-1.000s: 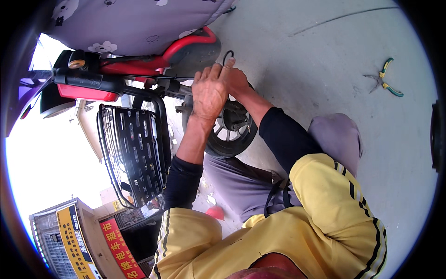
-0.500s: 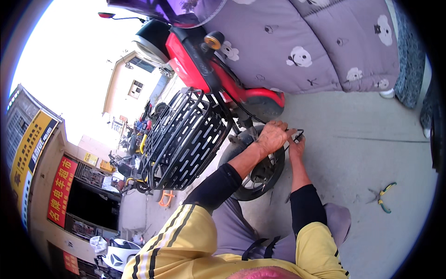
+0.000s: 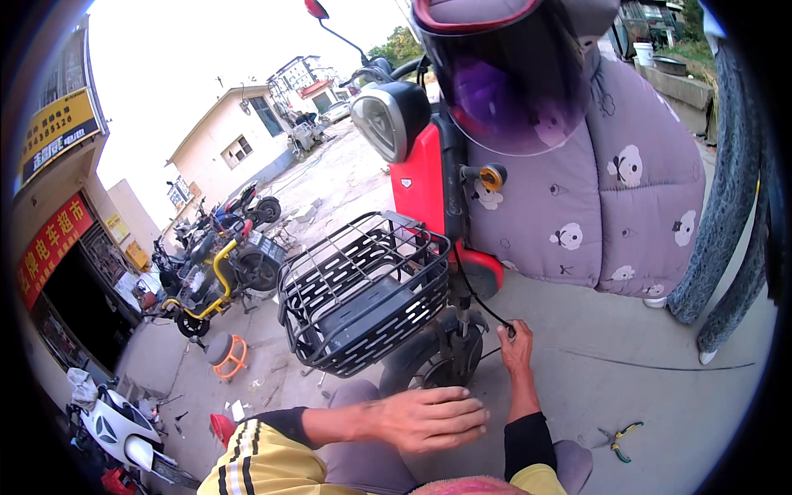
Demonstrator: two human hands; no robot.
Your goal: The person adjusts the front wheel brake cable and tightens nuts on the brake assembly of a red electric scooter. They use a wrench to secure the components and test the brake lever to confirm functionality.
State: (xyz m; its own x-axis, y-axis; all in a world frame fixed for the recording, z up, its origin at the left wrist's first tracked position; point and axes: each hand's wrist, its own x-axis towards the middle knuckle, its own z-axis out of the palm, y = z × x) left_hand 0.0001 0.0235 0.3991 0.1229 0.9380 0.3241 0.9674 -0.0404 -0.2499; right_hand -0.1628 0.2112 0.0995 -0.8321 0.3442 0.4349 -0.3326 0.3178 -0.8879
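Note:
A red electric scooter (image 3: 417, 186) stands before me, with a black basket (image 3: 363, 301) over its front wheel (image 3: 454, 359). My right hand (image 3: 517, 348) is beside the wheel, its fingers closed around a black cable (image 3: 481, 302) that runs down from the scooter's front. My left hand (image 3: 433, 421) is nearer to me, in front of the wheel, palm down with fingers stretched out and nothing in it. Part of the wheel is hidden behind the basket. Green-and-yellow pliers (image 3: 620, 442) lie on the ground to the right.
A quilted grey cover (image 3: 569, 223) and a dark visor (image 3: 511, 91) hang on the scooter. A person's legs (image 3: 718, 198) stand at the right. An orange stool (image 3: 229, 356), a yellow scooter (image 3: 210, 289) and a white scooter (image 3: 120, 425) are to the left. A thin rod (image 3: 660, 362) lies on the ground.
My left hand has left the right hand at the wheel and drawn back toward me, opening. The right hand still grips the cable. The view has tilted up, showing more of the yard.

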